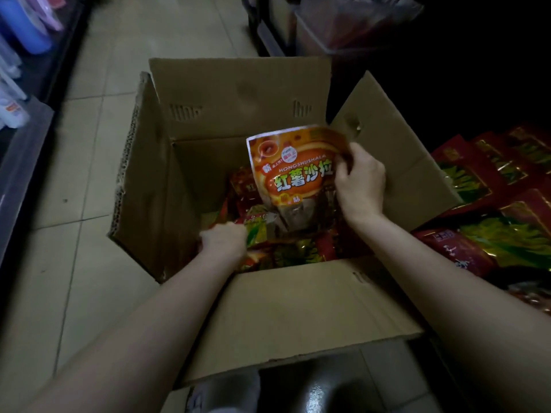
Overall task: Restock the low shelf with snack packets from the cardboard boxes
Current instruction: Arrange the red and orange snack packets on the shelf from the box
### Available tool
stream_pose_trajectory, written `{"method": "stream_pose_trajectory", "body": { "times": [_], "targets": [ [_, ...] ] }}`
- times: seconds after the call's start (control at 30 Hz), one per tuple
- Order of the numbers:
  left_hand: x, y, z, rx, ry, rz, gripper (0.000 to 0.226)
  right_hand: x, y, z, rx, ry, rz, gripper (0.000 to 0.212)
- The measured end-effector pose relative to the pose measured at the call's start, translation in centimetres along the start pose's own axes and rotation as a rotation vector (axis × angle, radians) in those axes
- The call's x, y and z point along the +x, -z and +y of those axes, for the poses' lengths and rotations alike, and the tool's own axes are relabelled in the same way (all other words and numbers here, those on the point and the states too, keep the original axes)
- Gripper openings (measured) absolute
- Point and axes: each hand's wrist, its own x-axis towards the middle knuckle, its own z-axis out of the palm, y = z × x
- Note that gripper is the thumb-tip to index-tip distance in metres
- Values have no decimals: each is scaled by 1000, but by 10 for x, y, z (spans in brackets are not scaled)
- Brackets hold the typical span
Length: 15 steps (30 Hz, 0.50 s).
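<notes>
Right hand point(359, 186) pinches glossy orange packet point(293, 171) — corrugated box point(298, 311).

Pale floor tiles point(98, 162) with dark grout lines run up the aisle. Along the left edge stands a dark shelving unit point(28, 162) holding a blue plastic container point(26, 28) at the top and white bottles point(12, 111) lower down. At the top, right of centre, a clear plastic bag point(354, 19) with reddish contents sits in shadow.
</notes>
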Motion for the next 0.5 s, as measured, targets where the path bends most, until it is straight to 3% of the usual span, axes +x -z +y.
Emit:
{"method": "stream_pose_trajectory", "body": {
  "times": [0.13, 0.33, 0.43, 0.5],
  "targets": [
    [-17, 27, -20, -30, -48, 220, 8, 1, 17, -2, -4, 21, -41, 16],
    [-76, 105, -15, -461, -51, 479, 19, 15, 93, -42, 4, 186, 10, 37],
    [-121, 150, -8, -683, -153, 548, 15, 16, 147, -63, -30, 290, 8, 54],
    [-151, 174, 1, -845, -239, 571, 14, 12, 183, -74, -49, 321, -8, 54]
  ]
}}
